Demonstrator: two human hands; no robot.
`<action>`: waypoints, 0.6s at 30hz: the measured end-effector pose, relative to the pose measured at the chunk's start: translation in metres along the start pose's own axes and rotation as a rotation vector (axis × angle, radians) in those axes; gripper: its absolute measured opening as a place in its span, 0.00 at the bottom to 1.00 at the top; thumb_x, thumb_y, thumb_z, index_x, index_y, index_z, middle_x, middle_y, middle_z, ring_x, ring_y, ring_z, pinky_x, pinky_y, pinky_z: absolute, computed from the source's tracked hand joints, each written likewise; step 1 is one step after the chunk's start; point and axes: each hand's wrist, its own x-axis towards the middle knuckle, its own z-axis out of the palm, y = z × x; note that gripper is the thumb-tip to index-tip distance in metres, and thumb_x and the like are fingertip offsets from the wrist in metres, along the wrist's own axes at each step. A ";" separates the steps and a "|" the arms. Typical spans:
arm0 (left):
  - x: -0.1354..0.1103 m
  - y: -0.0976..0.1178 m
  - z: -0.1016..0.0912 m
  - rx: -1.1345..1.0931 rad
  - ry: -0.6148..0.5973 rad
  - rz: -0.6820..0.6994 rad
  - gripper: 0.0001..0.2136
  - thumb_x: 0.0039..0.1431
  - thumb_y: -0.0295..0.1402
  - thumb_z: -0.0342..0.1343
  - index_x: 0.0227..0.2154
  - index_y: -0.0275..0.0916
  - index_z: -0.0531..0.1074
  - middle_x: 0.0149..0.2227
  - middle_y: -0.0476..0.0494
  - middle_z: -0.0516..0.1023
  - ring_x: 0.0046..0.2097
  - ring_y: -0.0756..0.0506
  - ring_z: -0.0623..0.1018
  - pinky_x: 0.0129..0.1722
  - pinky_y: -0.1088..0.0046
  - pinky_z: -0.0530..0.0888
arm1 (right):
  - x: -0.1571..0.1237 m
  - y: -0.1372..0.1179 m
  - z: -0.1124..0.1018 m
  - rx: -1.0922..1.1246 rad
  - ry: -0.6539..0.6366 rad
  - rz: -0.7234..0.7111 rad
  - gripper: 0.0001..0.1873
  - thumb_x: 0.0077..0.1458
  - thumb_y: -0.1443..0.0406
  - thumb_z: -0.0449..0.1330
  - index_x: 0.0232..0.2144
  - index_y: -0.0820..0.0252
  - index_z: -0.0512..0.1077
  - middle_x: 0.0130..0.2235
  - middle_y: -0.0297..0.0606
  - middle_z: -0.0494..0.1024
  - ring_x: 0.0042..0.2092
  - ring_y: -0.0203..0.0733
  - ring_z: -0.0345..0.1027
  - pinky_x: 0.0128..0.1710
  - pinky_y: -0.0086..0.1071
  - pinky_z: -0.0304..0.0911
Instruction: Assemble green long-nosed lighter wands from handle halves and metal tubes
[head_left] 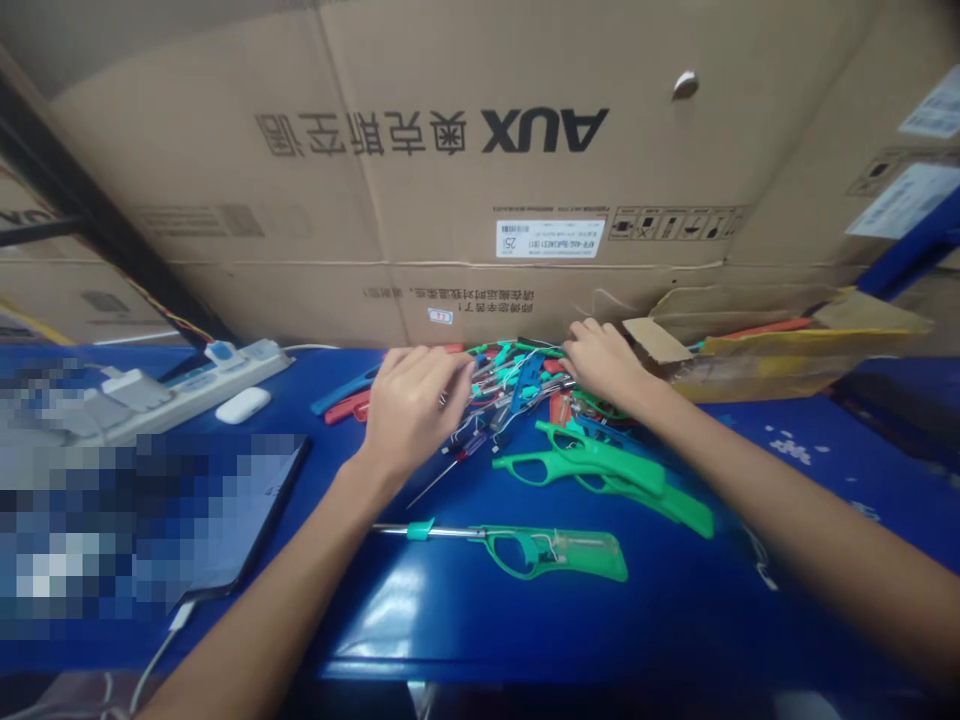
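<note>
Left hand (pixel 416 405), centre of frame: fingers curled, tips turned in at the pile's left edge; cannot tell whether it grasps anything. Right hand (pixel 604 362), right of centre: fingers bent over the pile's upper right; what lies under them is hidden, so its grip cannot be told either.

Between the hands, mid-frame: one pile of lighter parts (pixel 517 385), in blue, red, green and teal with metal tubes and white wires. Too tangled to count; both ends partly covered by the hands. One blue handle (pixel 345 391) sticks out left of the left hand, red beside it.

Just below the pile: one screwdriver (pixel 472 446), purple handle, thin shaft toward lower left. Right of it, green shells (pixel 615 468), at least two, overlapping.

Lower centre: one opened green lighter (pixel 589 555), clear tank showing, tube's left end cut off by the forearm.

Further out: one opened carton (pixel 780 370) at right, contents mostly hidden; white bits below it, too small to count. At left, one power strip (pixel 187 395), partly pixelated, and one white case (pixel 242 403). One large cardboard box (pixel 450 200) across the top, print upside down.
</note>
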 end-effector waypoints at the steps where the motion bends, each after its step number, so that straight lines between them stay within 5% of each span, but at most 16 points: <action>1: 0.000 0.000 0.000 -0.016 0.001 0.006 0.07 0.70 0.30 0.51 0.39 0.40 0.75 0.33 0.47 0.81 0.35 0.46 0.77 0.41 0.66 0.68 | 0.008 -0.001 0.001 -0.001 -0.015 0.001 0.13 0.60 0.70 0.55 0.30 0.68 0.80 0.42 0.59 0.79 0.48 0.58 0.68 0.45 0.46 0.61; 7: 0.000 -0.012 -0.003 -0.022 -0.026 -0.092 0.09 0.72 0.32 0.50 0.39 0.39 0.75 0.32 0.46 0.80 0.35 0.45 0.75 0.41 0.65 0.66 | 0.013 0.015 -0.027 0.082 0.045 0.075 0.13 0.60 0.64 0.57 0.37 0.67 0.80 0.44 0.53 0.82 0.46 0.55 0.72 0.44 0.43 0.62; 12: 0.001 -0.024 -0.001 0.003 -0.206 -0.188 0.08 0.71 0.32 0.51 0.44 0.41 0.75 0.42 0.43 0.79 0.43 0.42 0.76 0.41 0.65 0.66 | -0.033 0.035 -0.058 0.441 0.225 0.289 0.16 0.59 0.55 0.60 0.36 0.59 0.81 0.35 0.40 0.84 0.37 0.49 0.76 0.39 0.38 0.65; 18: -0.007 -0.031 0.011 0.120 -0.432 -0.282 0.12 0.71 0.36 0.49 0.49 0.37 0.73 0.48 0.36 0.79 0.51 0.36 0.76 0.48 0.60 0.69 | -0.078 0.037 -0.052 0.774 0.299 0.489 0.17 0.53 0.49 0.65 0.30 0.55 0.81 0.29 0.37 0.83 0.33 0.50 0.76 0.36 0.41 0.68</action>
